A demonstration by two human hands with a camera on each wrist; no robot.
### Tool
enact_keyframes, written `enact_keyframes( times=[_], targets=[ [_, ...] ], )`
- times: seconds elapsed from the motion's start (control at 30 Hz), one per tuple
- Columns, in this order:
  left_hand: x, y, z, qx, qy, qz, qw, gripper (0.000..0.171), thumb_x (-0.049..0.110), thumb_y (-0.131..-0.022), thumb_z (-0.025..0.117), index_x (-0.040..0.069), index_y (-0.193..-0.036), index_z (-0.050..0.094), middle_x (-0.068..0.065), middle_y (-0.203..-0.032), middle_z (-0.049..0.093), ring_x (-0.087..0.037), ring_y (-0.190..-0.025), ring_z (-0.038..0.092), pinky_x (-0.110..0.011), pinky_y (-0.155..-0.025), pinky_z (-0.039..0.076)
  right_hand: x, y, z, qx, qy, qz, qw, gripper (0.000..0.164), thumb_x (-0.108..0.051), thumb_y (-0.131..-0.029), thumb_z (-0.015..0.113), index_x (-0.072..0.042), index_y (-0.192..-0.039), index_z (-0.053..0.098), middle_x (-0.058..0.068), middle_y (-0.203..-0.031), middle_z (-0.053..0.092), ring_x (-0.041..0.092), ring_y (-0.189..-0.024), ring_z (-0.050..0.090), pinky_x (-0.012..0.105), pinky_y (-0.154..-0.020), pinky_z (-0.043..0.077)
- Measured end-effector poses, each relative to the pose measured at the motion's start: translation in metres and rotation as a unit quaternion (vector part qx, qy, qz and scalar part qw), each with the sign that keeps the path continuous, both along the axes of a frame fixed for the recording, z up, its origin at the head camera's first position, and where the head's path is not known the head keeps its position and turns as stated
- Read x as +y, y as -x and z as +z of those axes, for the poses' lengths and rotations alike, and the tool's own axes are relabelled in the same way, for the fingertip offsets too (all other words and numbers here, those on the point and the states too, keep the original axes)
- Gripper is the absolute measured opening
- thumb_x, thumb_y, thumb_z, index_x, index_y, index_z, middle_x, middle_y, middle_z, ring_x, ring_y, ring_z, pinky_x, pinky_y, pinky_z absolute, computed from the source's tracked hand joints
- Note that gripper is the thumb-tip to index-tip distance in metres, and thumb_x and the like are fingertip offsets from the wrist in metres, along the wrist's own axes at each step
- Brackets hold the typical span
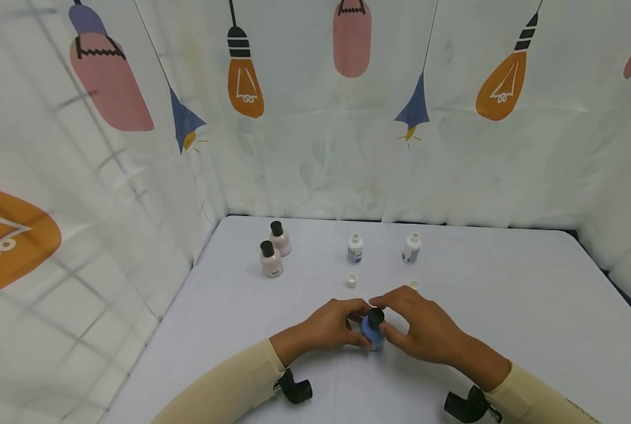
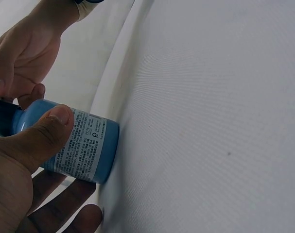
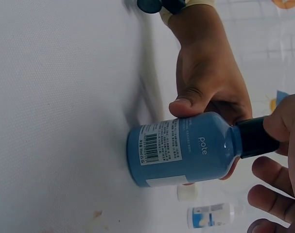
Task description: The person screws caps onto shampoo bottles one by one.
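Observation:
A blue bottle [image 1: 371, 338] with a black cap [image 1: 376, 317] stands on the white-covered table near the front. My left hand [image 1: 330, 325] grips its body from the left, the thumb [image 2: 55, 126] lying across the printed label. At the top, my right hand [image 1: 427, 325] pinches the cap between thumb and index finger, while its other fingers [image 3: 271, 196] are apart from the bottle. The cap is on the bottle's neck. In the right wrist view, the blue bottle [image 3: 186, 150] shows a barcode label and the word "pote".
Two pale pink bottles [image 1: 271, 265] with black caps stand at the back left. Two small white bottles [image 1: 355, 250] stand uncapped at the back middle. One white cap [image 1: 351, 281] lies before them; another [image 1: 414, 285] is partly hidden by my right hand. Patterned fabric walls [image 1: 305, 165] surround the table.

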State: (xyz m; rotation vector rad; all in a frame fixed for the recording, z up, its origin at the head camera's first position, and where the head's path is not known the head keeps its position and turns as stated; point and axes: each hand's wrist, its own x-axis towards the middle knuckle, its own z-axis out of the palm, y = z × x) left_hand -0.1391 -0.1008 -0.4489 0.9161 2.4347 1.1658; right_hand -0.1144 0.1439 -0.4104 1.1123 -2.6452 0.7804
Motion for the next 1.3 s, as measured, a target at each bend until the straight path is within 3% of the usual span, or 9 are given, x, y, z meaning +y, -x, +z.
enact_keyframes(
  times=[0.13,0.27,0.6,0.83,1.1,1.3],
  targets=[
    [0.0002,0.0003,-0.0004,0.001,-0.003,-0.001,1.0,0.053,0.026,-0.08,0.09,0.02,-0.126,0.065,0.008,-0.124,0.069,-0.003,-0.11,0.064,-0.02,-0.082,0.054,0.0,0.0004,-0.0015,0.005,0.006,0.003,1.0,0.037,-0.022,-0.09,0.08,-0.024,-0.125,0.067,-0.014,-0.119,0.062,0.006,-0.111,0.059,0.035,-0.085,0.057],
    [0.0003,0.0004,-0.0002,0.001,-0.001,-0.002,1.0,0.052,0.027,-0.08,0.09,0.021,-0.126,0.065,0.011,-0.123,0.069,-0.001,-0.109,0.064,-0.02,-0.081,0.054,-0.0001,0.0005,-0.0028,0.018,0.003,-0.01,1.0,0.035,-0.028,-0.09,0.082,-0.022,-0.121,0.067,-0.012,-0.117,0.063,0.008,-0.11,0.061,0.035,-0.084,0.057],
    [0.0007,0.0,0.0003,-0.003,-0.005,-0.003,1.0,0.052,0.025,-0.08,0.09,0.021,-0.126,0.065,0.01,-0.124,0.069,-0.002,-0.11,0.064,-0.021,-0.083,0.054,0.0002,0.0004,-0.003,0.006,0.007,-0.006,1.0,0.037,-0.022,-0.089,0.081,-0.024,-0.123,0.066,-0.014,-0.118,0.062,0.006,-0.112,0.059,0.035,-0.085,0.057],
    [0.0004,0.0001,0.0012,0.004,0.005,-0.003,1.0,0.052,0.027,-0.081,0.089,0.022,-0.127,0.065,0.011,-0.124,0.069,-0.001,-0.11,0.063,-0.02,-0.081,0.053,-0.0008,-0.0002,-0.0037,0.007,0.0,-0.026,1.0,0.038,-0.03,-0.089,0.083,-0.02,-0.12,0.065,-0.009,-0.118,0.062,0.011,-0.107,0.063,0.035,-0.084,0.057],
    [0.0005,0.0008,0.0,0.003,-0.002,-0.003,1.0,0.052,0.027,-0.08,0.09,0.022,-0.126,0.065,0.011,-0.124,0.069,-0.002,-0.109,0.064,-0.021,-0.081,0.054,-0.0004,-0.0007,-0.0026,0.014,0.014,-0.011,1.0,0.037,-0.018,-0.088,0.08,-0.024,-0.122,0.067,-0.013,-0.117,0.063,0.007,-0.11,0.061,0.035,-0.083,0.057],
    [0.0003,0.0005,-0.0005,0.009,0.0,-0.004,0.9999,0.052,0.028,-0.08,0.09,0.022,-0.126,0.066,0.012,-0.123,0.068,-0.001,-0.109,0.064,-0.021,-0.081,0.054,-0.0023,-0.0013,-0.0016,0.0,-0.001,-0.033,0.999,0.033,-0.029,-0.09,0.082,-0.021,-0.118,0.066,-0.009,-0.116,0.062,0.011,-0.106,0.063,0.035,-0.083,0.057]
  ],
)
